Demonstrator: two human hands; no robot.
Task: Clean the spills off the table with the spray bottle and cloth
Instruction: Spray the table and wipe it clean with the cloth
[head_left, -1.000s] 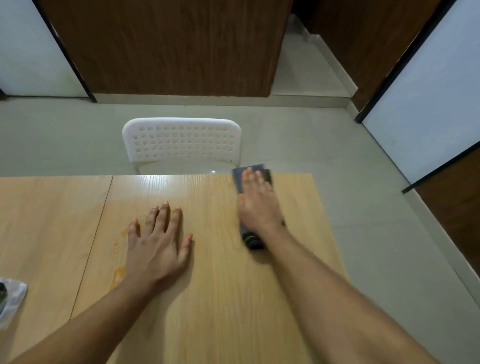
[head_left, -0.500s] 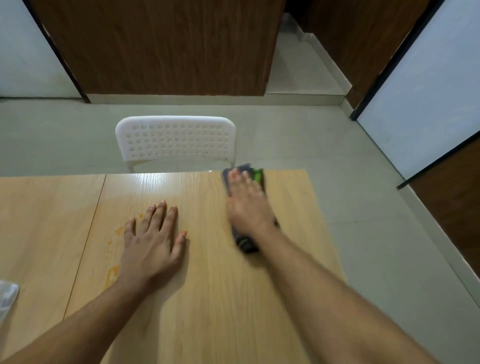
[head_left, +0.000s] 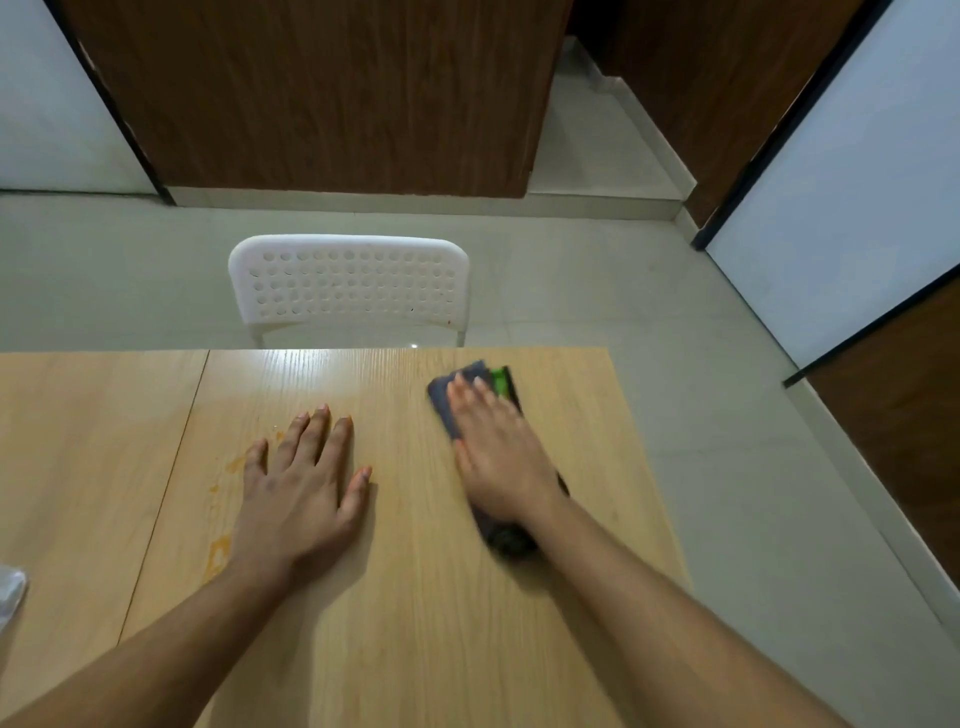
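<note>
cloth (head_left: 445, 405) pressed flat under straight fingers of right hand (head_left: 498, 457), far right of table (head_left: 415, 623) | orange spills (head_left: 218, 553) lie left, just beside flat, empty left hand (head_left: 304, 488) | leftward sweep judged needed | spray bottle unseen

I look down on a light wooden table (head_left: 415, 623) with a straight seam (head_left: 171, 478) that runs left of where the grip is. Beyond the far edge of the table, straight ahead of the grip, stands a white plastic chair (head_left: 348, 283) with round holes in its backrest. The floor (head_left: 701, 415) is of pale grey tiles and continues to the right of the grip. Further behind I see a dark brown wooden panel (head_left: 322, 93), and white wall panels (head_left: 857, 182) with black frames at the right. A soft light reflection (head_left: 311, 364) lies near the far table edge.
</note>
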